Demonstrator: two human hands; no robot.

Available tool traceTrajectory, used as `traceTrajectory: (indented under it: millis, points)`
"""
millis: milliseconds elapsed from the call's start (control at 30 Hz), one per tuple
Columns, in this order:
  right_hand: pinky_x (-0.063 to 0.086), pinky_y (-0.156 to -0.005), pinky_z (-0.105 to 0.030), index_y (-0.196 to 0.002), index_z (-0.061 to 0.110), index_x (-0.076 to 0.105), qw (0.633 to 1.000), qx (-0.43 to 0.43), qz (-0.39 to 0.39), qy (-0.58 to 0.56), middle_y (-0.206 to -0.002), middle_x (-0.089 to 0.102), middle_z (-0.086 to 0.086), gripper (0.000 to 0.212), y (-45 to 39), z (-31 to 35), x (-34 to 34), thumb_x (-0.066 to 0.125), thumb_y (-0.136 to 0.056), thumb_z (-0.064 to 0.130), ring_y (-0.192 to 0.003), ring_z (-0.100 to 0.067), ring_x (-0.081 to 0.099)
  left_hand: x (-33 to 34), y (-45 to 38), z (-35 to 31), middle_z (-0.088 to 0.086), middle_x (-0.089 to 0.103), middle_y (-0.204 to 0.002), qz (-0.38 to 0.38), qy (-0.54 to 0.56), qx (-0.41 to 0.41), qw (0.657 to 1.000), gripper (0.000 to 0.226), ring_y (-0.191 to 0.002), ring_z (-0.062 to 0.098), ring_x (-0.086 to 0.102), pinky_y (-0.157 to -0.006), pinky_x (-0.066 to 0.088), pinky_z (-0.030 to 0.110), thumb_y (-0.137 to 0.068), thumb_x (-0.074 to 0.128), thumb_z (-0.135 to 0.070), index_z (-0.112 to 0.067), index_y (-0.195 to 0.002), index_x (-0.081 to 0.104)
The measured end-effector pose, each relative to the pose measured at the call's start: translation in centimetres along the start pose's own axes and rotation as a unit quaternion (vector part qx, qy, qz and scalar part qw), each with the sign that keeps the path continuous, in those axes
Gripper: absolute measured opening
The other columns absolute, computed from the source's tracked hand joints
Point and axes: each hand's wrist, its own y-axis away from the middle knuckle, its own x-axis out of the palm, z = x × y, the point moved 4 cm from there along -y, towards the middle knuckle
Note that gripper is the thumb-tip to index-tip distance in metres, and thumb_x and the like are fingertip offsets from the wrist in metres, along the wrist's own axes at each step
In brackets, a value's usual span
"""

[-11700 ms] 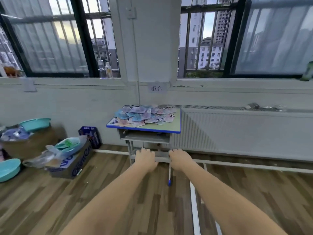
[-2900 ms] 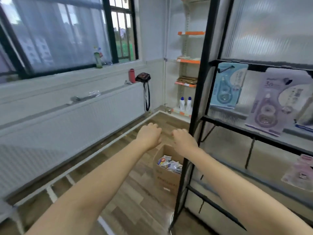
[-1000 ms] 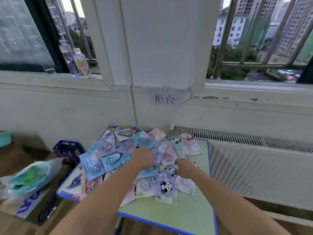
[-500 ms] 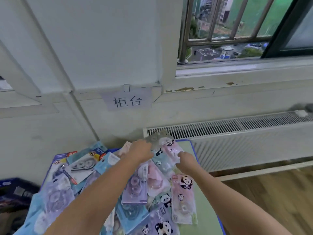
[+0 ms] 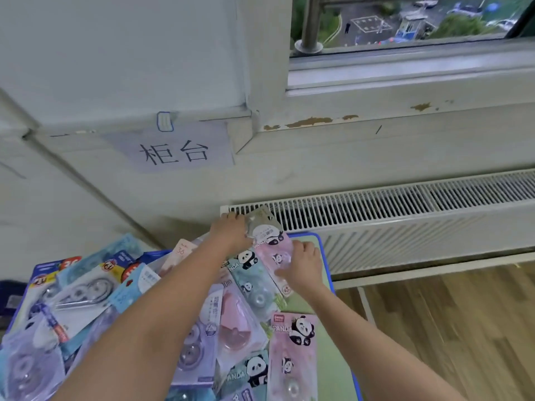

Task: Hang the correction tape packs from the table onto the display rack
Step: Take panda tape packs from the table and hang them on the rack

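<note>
Hands (image 5: 231,234) grip packs (image 5: 265,228) (both).

Soft daylight, slight blur, wide-angle distortion

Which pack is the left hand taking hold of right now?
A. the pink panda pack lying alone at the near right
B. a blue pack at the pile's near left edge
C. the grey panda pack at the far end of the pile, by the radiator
C: the left hand grips the grey panda pack at the pile's far end, beside the radiator.
</note>
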Motion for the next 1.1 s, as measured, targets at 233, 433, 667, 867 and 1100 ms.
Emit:
traceTrajectory:
  millis: [233, 433, 667, 867, 1100]
  points:
    - [0.024, -0.106, -0.033, -0.139, 0.006, 0.030, 0.998, 0.041, 0.018, -0.037, -0.137, 0.033, -0.013, 0.084, -0.5, -1.9, -0.8, 0.073, -0.077, 0.043, -0.128, -0.029, 0.030, -0.5, -1.4, -1.1, 0.016, 0.035, -0.143, 0.012, 0.074, -0.037, 0.996, 0.070, -0.132, 0.032, 0.035, -0.103, 0.037, 0.044, -0.085, 0.063, -0.052, -0.010, -0.136, 0.040]
    - [0.024, -0.106, -0.036, -0.138, 0.005, 0.028, 0.987, 0.100, -0.033, -0.119, -0.137, 0.027, -0.012, 0.065, 0.3, -3.5, -1.4, 0.059, -0.082, 0.016, -0.130, -0.030, 0.028, -1.0, -1.5, -2.2, 0.015, 0.040, -0.139, -0.009, 0.250, -0.060, 0.966, 0.077, -0.115, 0.031, 0.053, -0.094, 0.045, 0.037, -0.077, 0.074, -0.046, -0.007, -0.134, 0.041]
    - [0.046, -0.097, -0.047, -0.142, 0.011, 0.020, 0.946, 0.091, -0.006, -0.310, -0.138, 0.044, -0.010, 0.088, 1.8, -4.2, -2.1, 0.076, -0.076, 0.027, -0.116, -0.028, 0.054, -0.8, 3.6, -1.7, 0.003, 0.051, -0.118, -0.086, 0.505, -0.128, 0.849, 0.069, -0.108, 0.020, 0.051, -0.087, 0.040, 0.030, -0.080, 0.076, -0.034, -0.010, -0.133, 0.039]
    - [0.041, -0.097, -0.036, -0.137, 0.015, 0.025, 0.872, 0.064, 0.012, -0.486, -0.109, 0.056, 0.002, 0.080, 5.8, -2.3, -3.6, 0.078, -0.077, 0.013, -0.108, -0.021, 0.056, 0.3, 10.4, -0.7, 0.000, 0.058, -0.101, -0.135, 0.626, -0.128, 0.757, 0.041, -0.099, 0.018, 0.056, -0.081, 0.049, 0.027, -0.084, 0.073, -0.022, -0.014, -0.113, 0.046]
    - [0.040, -0.105, -0.048, -0.138, 0.017, 0.043, 0.839, 0.021, -0.009, -0.543, -0.133, 0.055, 0.001, 0.102, 14.1, -0.1, -4.7, 0.086, -0.053, 0.052, -0.121, -0.022, 0.054, 0.4, 18.4, 0.1, -0.004, 0.066, -0.096, -0.143, 0.666, -0.049, 0.731, 0.030, -0.084, 0.007, 0.062, -0.068, 0.045, 0.020, -0.086, 0.069, -0.024, -0.015, -0.112, 0.056]
